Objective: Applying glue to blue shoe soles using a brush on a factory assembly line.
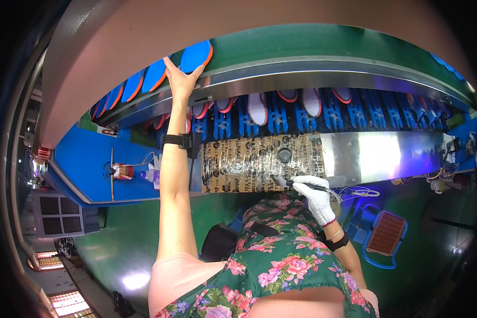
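My bare left hand (182,82) reaches far forward to a green belt, its thumb and fingers spread apart. Between them lies the near end of a blue shoe sole (196,55) with an orange-red rim; whether the fingertips press on it is hard to tell. Several like blue soles (155,75) stand in a row to the left. In a white knit glove, my right hand (314,197) is closed around a dark-handled brush (302,184). Its pale tip points left, over the near edge of a tape-covered bench top (238,165). A small dark round cup (284,154) sits just beyond.
Beyond the bench, blue racks (277,119) carry several shoe uppers (257,109) with pale insides. A metal rail (302,74) runs below the belt (281,46). At left, a blue table (85,164) bears a bottle (152,175). A chair (387,233) stands right; cables (358,192) hang nearby.
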`<state>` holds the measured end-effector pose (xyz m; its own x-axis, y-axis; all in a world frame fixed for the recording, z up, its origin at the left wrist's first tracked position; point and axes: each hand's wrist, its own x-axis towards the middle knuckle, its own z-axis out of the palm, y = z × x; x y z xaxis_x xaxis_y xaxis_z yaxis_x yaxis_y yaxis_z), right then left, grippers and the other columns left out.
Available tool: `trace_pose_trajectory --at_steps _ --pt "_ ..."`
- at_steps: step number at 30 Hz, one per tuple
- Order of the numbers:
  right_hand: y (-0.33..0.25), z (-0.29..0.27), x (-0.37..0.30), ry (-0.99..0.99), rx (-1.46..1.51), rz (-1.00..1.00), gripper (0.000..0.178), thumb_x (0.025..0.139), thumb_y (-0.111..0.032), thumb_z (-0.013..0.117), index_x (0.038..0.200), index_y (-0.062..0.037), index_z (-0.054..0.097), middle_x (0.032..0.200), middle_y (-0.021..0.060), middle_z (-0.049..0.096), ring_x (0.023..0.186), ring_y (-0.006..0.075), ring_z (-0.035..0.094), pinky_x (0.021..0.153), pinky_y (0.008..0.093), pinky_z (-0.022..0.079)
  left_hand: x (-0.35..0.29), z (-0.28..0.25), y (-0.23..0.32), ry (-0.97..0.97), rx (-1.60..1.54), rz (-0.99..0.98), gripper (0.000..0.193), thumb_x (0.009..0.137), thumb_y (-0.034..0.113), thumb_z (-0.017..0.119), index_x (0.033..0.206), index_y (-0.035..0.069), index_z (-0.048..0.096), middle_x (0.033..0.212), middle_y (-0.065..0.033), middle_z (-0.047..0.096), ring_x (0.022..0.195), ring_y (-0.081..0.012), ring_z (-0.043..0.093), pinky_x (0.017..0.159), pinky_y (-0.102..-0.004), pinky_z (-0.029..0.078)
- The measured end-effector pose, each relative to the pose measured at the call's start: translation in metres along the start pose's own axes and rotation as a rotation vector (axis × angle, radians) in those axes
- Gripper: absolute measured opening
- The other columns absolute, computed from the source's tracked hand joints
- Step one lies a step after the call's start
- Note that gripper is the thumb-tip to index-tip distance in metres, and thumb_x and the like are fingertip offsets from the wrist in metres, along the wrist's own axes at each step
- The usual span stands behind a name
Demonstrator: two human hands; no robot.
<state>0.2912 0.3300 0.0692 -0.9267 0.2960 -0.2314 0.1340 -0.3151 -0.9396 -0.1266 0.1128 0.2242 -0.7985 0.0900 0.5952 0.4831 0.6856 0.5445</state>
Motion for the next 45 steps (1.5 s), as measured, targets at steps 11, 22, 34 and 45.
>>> trace_pose_trajectory --at_steps 11,22,34,45 --pt "0.02 -0.013 0.003 0.123 0.07 0.024 0.017 0.086 -0.002 0.079 0.102 -0.0003 0.079 0.092 0.0027 0.076 0.077 0.0078 0.067 0.068 0.0219 0.053 0.03 -0.086 -0.122 0.049 0.188 -0.256 0.13 0.066 0.05 0.092 0.16 -0.002 0.02 0.154 -0.0351 0.038 0.142 -0.0436 0.043 0.117 -0.0462 0.035" --pt "0.014 -0.025 0.003 0.161 0.095 0.039 0.02 0.085 -0.003 0.078 0.105 0.0001 0.078 0.091 0.0055 0.077 0.072 0.0096 0.066 0.066 0.0234 0.053 0.044 -0.057 -0.064 0.243 0.376 -0.28 0.115 0.073 0.065 0.082 0.158 0.005 0.033 0.144 -0.0359 0.05 0.132 -0.0478 0.051 0.111 -0.0583 0.038" --pt "-0.002 -0.067 -0.018 0.309 0.155 -0.059 0.02 0.086 -0.006 0.078 0.106 -0.0004 0.078 0.092 0.0039 0.077 0.081 0.0085 0.069 0.072 0.0238 0.055 0.047 0.192 0.278 -0.638 -0.027 0.624 0.076 0.085 0.051 0.077 0.147 0.012 0.055 0.136 -0.018 0.064 0.128 -0.032 0.06 0.105 -0.0414 0.048" --pt "-0.002 -0.111 -0.048 0.437 0.197 -0.117 0.015 0.089 -0.008 0.077 0.102 -0.003 0.08 0.09 0.0011 0.077 0.078 0.0064 0.066 0.07 0.0226 0.053 0.088 0.326 0.318 -0.63 0.173 0.607 0.052 0.085 0.049 0.079 0.113 0.01 0.06 0.111 -0.0169 0.073 0.098 -0.0372 0.071 0.085 -0.0444 0.053"
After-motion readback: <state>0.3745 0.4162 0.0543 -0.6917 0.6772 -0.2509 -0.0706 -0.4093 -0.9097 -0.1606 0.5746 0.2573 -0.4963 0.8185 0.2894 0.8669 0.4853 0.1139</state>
